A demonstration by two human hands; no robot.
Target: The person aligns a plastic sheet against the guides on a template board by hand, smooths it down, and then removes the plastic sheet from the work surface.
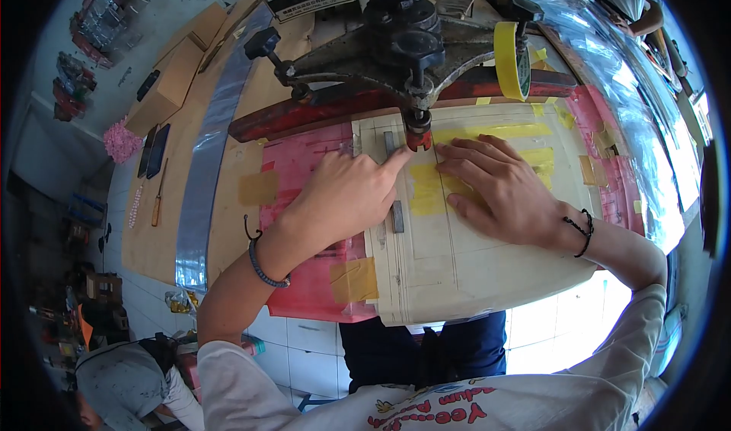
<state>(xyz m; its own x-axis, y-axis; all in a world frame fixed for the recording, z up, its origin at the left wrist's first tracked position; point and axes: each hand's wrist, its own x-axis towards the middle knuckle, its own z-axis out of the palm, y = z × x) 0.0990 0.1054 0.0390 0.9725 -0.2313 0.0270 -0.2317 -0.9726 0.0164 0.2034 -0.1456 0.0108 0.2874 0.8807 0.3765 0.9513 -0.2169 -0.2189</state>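
Observation:
My left hand [356, 191] rests over the left side of a cream board [495, 267], its index finger stretched to the red tip [418, 135] of a black press head [407, 50]. Its other fingers curl under and are partly hidden. Small grey bars [397, 216] lie on the board beside that hand. My right hand [491, 180] lies flat with fingers spread, over yellow tape strips [429, 191] and pencil lines on the board. Pink-red sheeting [285, 301] shows past the board's left edge.
A red bar [304, 113] crosses behind the board. A yellow tape roll [512, 62] hangs on the press's right arm. Clear plastic sheeting [609, 65] covers the right side. A cardboard box [171, 81] and a screwdriver [158, 202] are left. Other people are at lower left and upper right.

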